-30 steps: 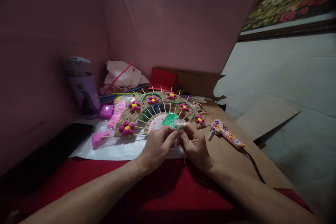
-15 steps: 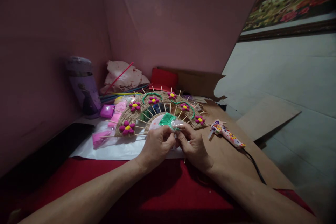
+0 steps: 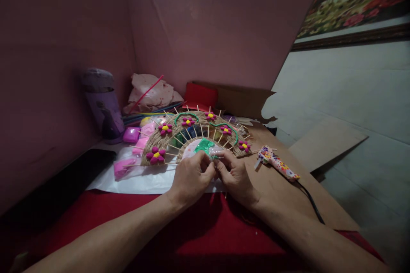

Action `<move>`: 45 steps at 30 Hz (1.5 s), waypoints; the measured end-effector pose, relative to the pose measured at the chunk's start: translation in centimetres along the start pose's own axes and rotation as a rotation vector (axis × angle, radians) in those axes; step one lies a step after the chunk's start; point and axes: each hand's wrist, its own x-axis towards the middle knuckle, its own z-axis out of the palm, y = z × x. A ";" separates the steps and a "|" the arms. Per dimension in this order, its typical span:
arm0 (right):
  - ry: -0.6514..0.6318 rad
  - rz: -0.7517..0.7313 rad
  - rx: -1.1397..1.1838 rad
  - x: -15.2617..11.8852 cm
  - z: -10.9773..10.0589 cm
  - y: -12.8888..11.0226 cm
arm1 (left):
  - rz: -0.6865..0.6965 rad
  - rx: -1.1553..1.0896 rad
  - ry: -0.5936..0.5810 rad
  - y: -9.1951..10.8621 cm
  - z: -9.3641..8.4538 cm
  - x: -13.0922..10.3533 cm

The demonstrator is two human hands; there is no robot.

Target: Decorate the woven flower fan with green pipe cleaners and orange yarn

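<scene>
A clear plastic bag with green clay [image 3: 204, 146] is pinched between my two hands at the middle of the view. My left hand [image 3: 192, 178] grips its near edge with thumb and forefinger. Close beside it, my right hand [image 3: 238, 179] pinches the other side, fingertips almost meeting the left ones; a bit of green shows between them. Just behind lies a half-round twine-wrapped fan [image 3: 150, 143] with thin wooden sticks poking out. Magenta flowers with yellow centres [image 3: 156, 155] and curling green strands [image 3: 236, 136] decorate it. My hands hide part of its near edge.
To the right a flower-patterned glue gun [image 3: 278, 164] lies on a brown board [image 3: 288, 200], its cord trailing forward. Pink clay packets [image 3: 123, 168], a purple tumbler [image 3: 107, 113] and a flat black object [image 3: 73, 175] are on the left. White plastic [image 3: 134, 185] covers part of the red cloth [image 3: 198, 230].
The green bag has sunk slightly toward my fingers, and more green shows between the fingertips. My hands stay in nearly the same place.
</scene>
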 end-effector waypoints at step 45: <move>-0.157 -0.074 -0.278 0.0 -0.1 -0.7 | -0.111 0.248 -0.072 0.0 -0.2 0.2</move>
